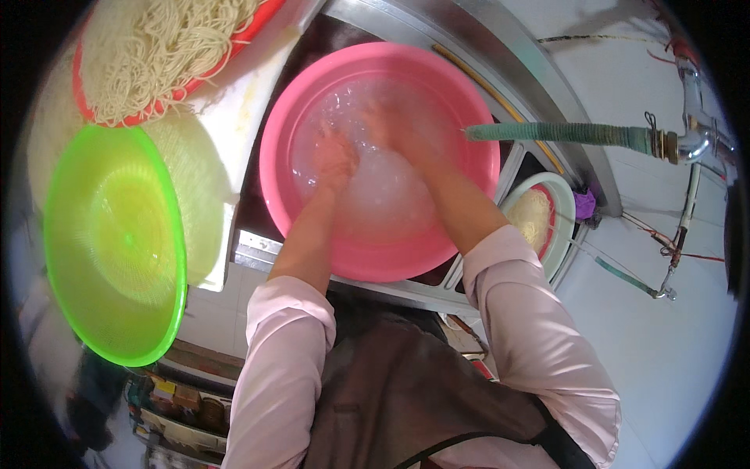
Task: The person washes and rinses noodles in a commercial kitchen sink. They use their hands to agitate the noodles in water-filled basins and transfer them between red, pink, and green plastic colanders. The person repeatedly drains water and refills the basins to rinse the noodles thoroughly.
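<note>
Both of my hands reach into a large pink plastic basin (375, 264) of cloudy water (375, 190). My left hand (336, 153) is partly under the surface at the left, its fingers blurred by the water. To its right, my right hand (384, 124) dips in too, and its fingertips are hard to make out. Whether either hand grips something below the surface cannot be seen. A ribbed green hose (556, 133) on a metal tap (697, 140) ends over the basin's right rim.
At upper left, pale noodles (176, 44) fill a red basket (258, 26). Below it a bright green colander (126, 252) leans by the white worktop (225, 123). On the right, a pale basin (565, 205) holds a red basket of noodles (530, 218). A purple cloth (585, 203) lies beside it.
</note>
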### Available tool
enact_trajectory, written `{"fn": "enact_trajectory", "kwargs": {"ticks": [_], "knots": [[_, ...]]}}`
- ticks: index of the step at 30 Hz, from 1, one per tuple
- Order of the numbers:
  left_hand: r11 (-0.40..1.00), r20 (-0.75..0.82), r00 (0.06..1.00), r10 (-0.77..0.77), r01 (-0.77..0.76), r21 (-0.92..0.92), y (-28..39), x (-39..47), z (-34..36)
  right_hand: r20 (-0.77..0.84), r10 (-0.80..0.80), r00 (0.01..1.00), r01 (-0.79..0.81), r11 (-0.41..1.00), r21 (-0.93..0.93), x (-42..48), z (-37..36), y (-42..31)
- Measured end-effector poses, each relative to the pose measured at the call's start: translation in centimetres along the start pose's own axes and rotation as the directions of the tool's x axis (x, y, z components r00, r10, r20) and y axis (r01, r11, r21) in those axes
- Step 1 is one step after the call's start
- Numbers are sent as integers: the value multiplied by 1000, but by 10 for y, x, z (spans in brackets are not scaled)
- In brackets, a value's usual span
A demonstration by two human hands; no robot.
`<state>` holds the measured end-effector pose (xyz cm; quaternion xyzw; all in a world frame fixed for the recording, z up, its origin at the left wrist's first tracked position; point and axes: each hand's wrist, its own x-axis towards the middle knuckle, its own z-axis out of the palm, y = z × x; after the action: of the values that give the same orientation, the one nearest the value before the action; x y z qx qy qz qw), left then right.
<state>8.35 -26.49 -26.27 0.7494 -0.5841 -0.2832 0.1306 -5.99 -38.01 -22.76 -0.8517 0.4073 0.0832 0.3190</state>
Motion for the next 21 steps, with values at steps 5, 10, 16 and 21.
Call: {"fn": "enact_trajectory", "kwargs": {"ticks": [5, 10, 16, 21], "knots": [[962, 84, 990, -112, 129, -241, 3, -70, 42, -311, -147, 939, 0, 904, -428, -52, 53, 28], [994, 286, 955, -76, 96, -58, 18, -107, 58, 13, 3, 1000, 1, 957, -290, -114, 48, 15], [991, 489, 872, 9, -72, 109, 53, -130, 46, 44, 225, 973, -213, 958, -192, -182, 104, 30], [499, 279, 668, 689, -158, -852, 4, -119, 81, 296, 136, 945, -101, 986, -129, -183, 41, -26]]}}
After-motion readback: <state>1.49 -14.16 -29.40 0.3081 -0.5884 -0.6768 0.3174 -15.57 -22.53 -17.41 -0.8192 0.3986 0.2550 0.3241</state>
